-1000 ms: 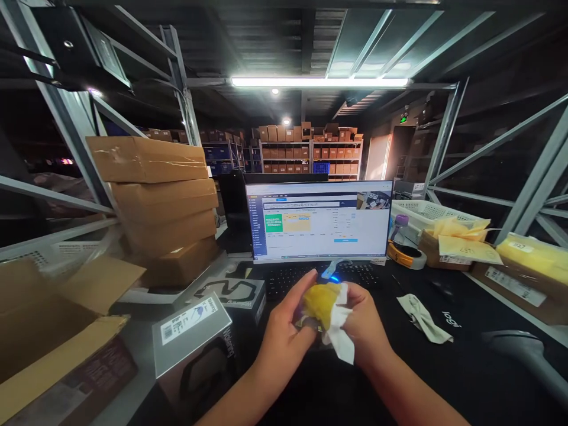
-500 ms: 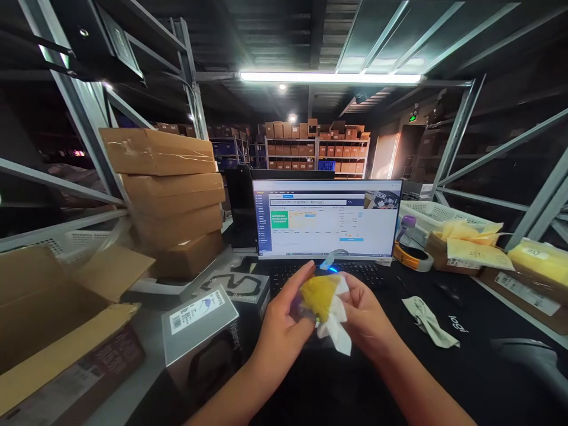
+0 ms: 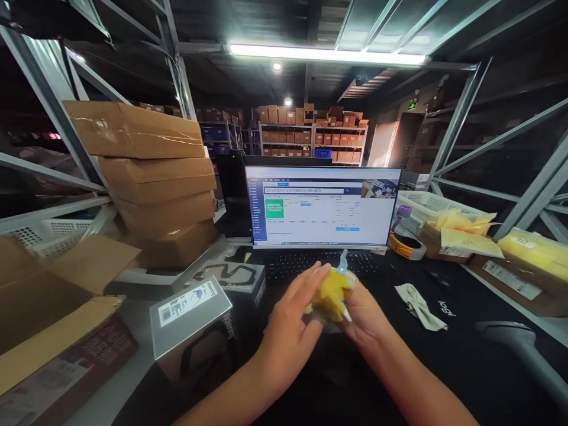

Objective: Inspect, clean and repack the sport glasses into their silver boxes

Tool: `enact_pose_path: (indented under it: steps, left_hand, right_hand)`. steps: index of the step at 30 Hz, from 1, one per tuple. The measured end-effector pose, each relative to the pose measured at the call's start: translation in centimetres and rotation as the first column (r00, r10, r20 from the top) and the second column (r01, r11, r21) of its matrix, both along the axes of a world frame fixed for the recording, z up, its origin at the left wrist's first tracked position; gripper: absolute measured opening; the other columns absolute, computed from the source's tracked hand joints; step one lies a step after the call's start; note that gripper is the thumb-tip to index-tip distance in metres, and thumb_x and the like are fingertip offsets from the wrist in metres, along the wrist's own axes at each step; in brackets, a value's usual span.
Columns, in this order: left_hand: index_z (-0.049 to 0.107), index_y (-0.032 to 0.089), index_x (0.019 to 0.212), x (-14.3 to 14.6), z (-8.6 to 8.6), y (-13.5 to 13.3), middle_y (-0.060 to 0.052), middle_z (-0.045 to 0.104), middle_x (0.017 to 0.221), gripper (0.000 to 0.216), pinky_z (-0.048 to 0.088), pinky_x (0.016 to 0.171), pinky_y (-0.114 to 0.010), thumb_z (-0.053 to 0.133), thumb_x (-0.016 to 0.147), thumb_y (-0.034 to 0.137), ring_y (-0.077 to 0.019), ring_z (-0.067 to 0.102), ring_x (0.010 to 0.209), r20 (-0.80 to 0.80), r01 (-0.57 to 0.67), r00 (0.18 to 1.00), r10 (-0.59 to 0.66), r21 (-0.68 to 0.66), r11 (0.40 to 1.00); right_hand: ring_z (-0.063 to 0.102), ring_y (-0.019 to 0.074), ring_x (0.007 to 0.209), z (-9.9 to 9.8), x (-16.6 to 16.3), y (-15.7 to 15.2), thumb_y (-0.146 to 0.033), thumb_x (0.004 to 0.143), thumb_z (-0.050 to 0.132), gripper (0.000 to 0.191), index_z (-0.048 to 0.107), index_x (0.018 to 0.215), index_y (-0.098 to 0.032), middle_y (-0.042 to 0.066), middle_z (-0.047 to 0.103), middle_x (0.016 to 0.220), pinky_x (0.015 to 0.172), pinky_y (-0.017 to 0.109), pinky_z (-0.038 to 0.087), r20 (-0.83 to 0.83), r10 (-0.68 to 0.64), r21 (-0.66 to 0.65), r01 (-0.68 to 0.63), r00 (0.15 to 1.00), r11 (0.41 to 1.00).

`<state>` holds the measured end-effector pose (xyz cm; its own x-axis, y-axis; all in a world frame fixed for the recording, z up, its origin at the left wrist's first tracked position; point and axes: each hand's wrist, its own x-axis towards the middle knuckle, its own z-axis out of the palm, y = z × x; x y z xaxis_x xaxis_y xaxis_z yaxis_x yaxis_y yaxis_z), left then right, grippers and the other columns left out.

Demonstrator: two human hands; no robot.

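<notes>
Yellow bundle (image 3: 331, 296) at lower centre of the frame, our left hand (image 3: 290, 310) gripping its left side, our right hand (image 3: 366, 310) gripping its right, keyboard (image 3: 284, 266) behind, grey box (image 3: 189, 331) at lower left.

Yellow bundle (image 3: 332, 297): crumpled, irregular in outline, uneven in surface. Position: between the left hand (image 3: 290, 313) and the right hand (image 3: 368, 313), in contact with both, raised above the worktop (image 3: 341, 378). The left hand's fingers extend along its upper left side; the left thumb lies at its lower left. The right hand bears on its right side. A white portion (image 3: 347, 315) projects at the lower right, beside the right hand. Contents, if any, cannot be determined.
</notes>
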<state>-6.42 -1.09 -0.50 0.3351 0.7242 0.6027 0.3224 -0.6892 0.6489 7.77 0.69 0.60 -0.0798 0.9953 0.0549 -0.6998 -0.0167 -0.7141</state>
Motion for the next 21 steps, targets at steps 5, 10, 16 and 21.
enact_pose_path:
  steps: [5,10,16,21]
  left_hand:
    - [0.037,0.045,0.15,0.0,-0.1,-0.4,0.004,0.04,0.159,0.093,0.032,0.123,-0.04,0.048,0.072,-0.006,-0.0197,0.04,0.146,0.022,-0.02,1.0,0.02,0.011,1.0]
    - [0.036,0.046,0.15,-0.5,0.2,-0.1,0.004,0.042,0.157,0.093,0.031,0.123,-0.041,0.048,0.073,-0.005,-0.0196,0.04,0.145,0.001,0.009,1.0,-0.009,-0.005,1.0]
    - [0.028,0.047,0.152,0.1,-0.3,-0.4,0.004,0.032,0.163,0.091,0.032,0.122,-0.043,0.051,0.078,-0.002,-0.0215,0.039,0.146,-0.043,0.015,0.999,-0.017,-0.047,0.999]
    - [0.027,0.042,0.153,0.3,-0.6,-0.3,0.001,0.039,0.159,0.093,0.033,0.122,-0.044,0.052,0.077,-0.002,-0.0233,0.04,0.145,0.064,-0.011,0.998,0.014,-0.047,0.999]
  right_hand:
    - [0.048,0.0079,0.041,0.5,0.2,-0.6,-0.019,0.04,0.099,0.037,0.065,0.055,-0.017,-0.005,0.057,0.047,0.041,0.019,0.042,0.085,0.032,0.077,-0.039,0.996,0.996]
    - [0.047,0.0048,0.042,0.0,-0.2,-0.9,-0.01,0.037,0.097,0.037,0.063,0.049,-0.015,-0.005,0.058,0.047,0.04,0.015,0.038,0.154,0.052,0.1,-0.068,0.987,0.993]
    - [0.065,0.0165,0.057,0.7,0.8,-0.6,-0.031,0.05,0.097,0.036,0.07,0.071,-0.019,-0.001,0.067,0.059,0.059,0.027,0.057,0.006,0.081,0.099,-0.081,0.997,0.992]
    - [0.058,0.0109,0.049,0.4,0.2,-0.8,-0.021,0.046,0.096,0.032,0.068,0.062,-0.017,-0.003,0.064,0.055,0.048,0.02,0.05,0.116,0.057,0.109,-0.07,0.992,0.992]
